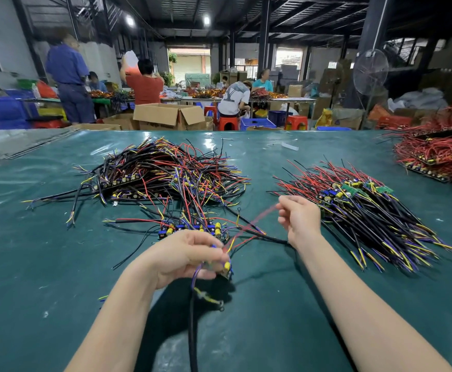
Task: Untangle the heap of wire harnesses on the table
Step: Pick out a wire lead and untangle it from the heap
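Note:
A tangled heap of wire harnesses (163,173), black, red, yellow and blue wires with small circuit boards, lies on the green table (45,264) ahead to the left. My left hand (187,255) grips one harness (226,268) by its small board, lifted above the table, its black cable hanging toward me. A red wire (254,220), blurred, runs from that board up to my right hand (298,217), which pinches its end. A few loose harnesses (192,228) lie just beyond my left hand.
A sorted pile of harnesses (367,208) lies to the right, wires fanned out. A heap of red wires (439,154) sits at the far right edge. Beyond the table are cardboard boxes (168,116), stools, crates and several people at other benches.

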Demonstrator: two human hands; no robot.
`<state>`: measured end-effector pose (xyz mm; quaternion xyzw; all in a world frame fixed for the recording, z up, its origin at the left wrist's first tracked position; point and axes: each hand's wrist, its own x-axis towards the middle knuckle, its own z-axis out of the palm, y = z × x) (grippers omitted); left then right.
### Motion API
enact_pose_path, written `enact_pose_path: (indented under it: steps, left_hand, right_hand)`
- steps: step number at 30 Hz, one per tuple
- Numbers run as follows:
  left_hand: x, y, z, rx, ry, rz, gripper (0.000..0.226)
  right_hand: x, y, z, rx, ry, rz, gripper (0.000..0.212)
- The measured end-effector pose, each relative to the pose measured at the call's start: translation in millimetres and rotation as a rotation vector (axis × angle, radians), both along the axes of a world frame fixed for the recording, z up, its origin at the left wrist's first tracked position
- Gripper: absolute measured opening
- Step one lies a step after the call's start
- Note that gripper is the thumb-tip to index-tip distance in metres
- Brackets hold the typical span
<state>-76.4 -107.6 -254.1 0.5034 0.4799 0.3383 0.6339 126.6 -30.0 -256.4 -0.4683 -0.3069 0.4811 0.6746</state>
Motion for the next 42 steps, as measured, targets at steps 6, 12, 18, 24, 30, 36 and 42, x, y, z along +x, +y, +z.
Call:
enact_pose_path:
  steps: [6,12,18,24,30,36,42]
  left_hand:
    - [-4,12,1,0.256,-0.104,0.386,0.015]
    - [2,13,2,0.476,-0.284,0.583,0.016]
    - [5,15,0,0.593,-0.390,0.685,0.019]
    - [9,17,-2,0.543,-0.404,0.641,0.015]
    - [5,14,0,0.513,-0.430,0.604,0.018]
    - [8,14,1,0.526,-0.454,0.592,0.012]
    - [4,13,-5,0.379,-0.120,0.434,0.007]
  right_hand:
    - [-27,-16,10,0.122,-0.387,0.260,0.029]
    - [-62,-41,10,-0.008,-0.729,0.907,0.022]
    - [-54,-35,12,-0.007,-0.649,0.463,0.038]
    - [-60,-36,9,0.344,-0.982,0.251,0.030]
    - [-59,-39,11,0.384,-0.926,0.514,0.029]
    - [-60,-36,13,0.350,-0.839,0.605,0.032]
    - [-58,-35,12,0.399,-0.751,0.565,0.033]
